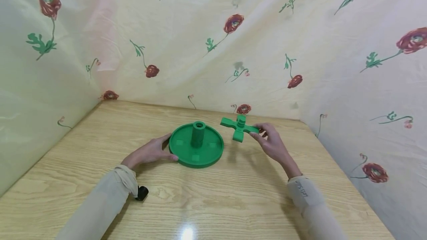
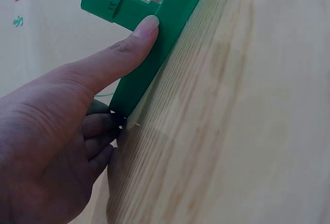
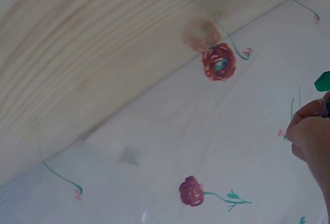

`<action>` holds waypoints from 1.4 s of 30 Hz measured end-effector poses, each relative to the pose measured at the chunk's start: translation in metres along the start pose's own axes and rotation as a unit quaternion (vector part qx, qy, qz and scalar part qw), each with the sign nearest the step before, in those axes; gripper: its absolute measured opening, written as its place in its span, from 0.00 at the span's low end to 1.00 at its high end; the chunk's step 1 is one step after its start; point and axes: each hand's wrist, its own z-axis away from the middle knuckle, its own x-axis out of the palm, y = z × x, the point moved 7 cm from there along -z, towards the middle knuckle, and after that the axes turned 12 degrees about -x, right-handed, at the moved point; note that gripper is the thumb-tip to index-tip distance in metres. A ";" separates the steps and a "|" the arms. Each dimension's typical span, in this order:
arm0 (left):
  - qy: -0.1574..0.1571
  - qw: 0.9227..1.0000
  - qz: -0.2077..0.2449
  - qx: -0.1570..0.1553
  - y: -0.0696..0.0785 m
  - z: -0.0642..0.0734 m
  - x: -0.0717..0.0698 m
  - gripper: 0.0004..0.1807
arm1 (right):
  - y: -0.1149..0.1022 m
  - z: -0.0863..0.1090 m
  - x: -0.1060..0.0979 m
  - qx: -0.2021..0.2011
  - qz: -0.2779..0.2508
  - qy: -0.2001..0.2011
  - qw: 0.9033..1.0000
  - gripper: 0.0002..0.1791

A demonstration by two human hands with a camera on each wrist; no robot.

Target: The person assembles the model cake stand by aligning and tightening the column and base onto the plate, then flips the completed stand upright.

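Backdrop: a pale sheet printed with red flowers and green stems is hanging behind the desk and along its left and right edges.
Desk: its wood-grain top is catching a bright reflection toward the viewer.
Round base: a green round base with a raised rim is lying flat on the desk, about midway between the left and right edges and nearer the far edge.
Post: a hollow green post is standing upright at the base's middle, showing "33" in the left wrist view.
Left hand: the left hand is gripping the base's left side, its thumb pressing the outer rim.
Cross piece: a green four-armed cross piece is hovering above the desk toward its far right corner, apart from the base, its ridged stub pointing up.
Right hand: the right hand, well apart from the left, is pinching one arm of the cross piece between thumb and fingers.
Sleeves: light sleeves are covering both forearms.
Black object: a small black cylinder is lying beside the left cuff, partly hidden.
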 end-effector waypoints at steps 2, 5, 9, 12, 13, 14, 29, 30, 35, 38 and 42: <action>0.002 1.000 -0.004 -0.001 0.000 0.000 0.000 0.60 | -0.003 -0.001 0.003 -0.004 -0.006 0.000 1.000 0.15; 0.003 1.000 -0.006 -0.004 0.000 0.000 -0.001 0.60 | -0.006 -0.003 0.008 -0.005 -0.016 0.000 1.000 0.15; 0.003 1.000 -0.004 -0.008 0.000 -0.001 -0.001 0.60 | -0.010 -0.006 0.013 -0.003 -0.028 -0.002 1.000 0.15; 0.002 1.000 -0.003 -0.009 -0.001 -0.001 -0.001 0.60 | -0.013 -0.007 0.016 0.000 -0.039 -0.001 0.999 0.14; 0.002 1.000 -0.003 -0.009 -0.001 -0.001 -0.002 0.60 | -0.014 -0.008 0.017 0.002 -0.044 0.000 0.999 0.15; 0.002 1.000 -0.002 -0.009 -0.001 -0.001 -0.002 0.60 | -0.015 -0.009 0.018 0.004 -0.046 -0.001 0.999 0.15; 0.000 1.000 0.003 -0.014 -0.002 0.001 -0.001 0.61 | -0.030 -0.019 0.037 0.035 -0.135 -0.029 0.990 0.16; -0.001 1.000 0.004 -0.016 -0.002 0.001 -0.002 0.61 | -0.030 -0.019 0.038 0.041 -0.142 -0.032 0.989 0.16; 0.001 1.000 -0.002 -0.016 -0.002 0.000 -0.002 0.61 | -0.035 -0.023 0.045 0.061 -0.181 -0.042 0.981 0.17; 0.003 1.000 -0.004 -0.014 -0.003 0.000 -0.002 0.61 | -0.040 -0.026 0.049 0.069 -0.213 -0.044 0.974 0.18; 0.004 1.000 -0.002 -0.011 -0.003 0.000 -0.002 0.61 | -0.045 -0.028 0.055 0.088 -0.265 -0.042 0.959 0.21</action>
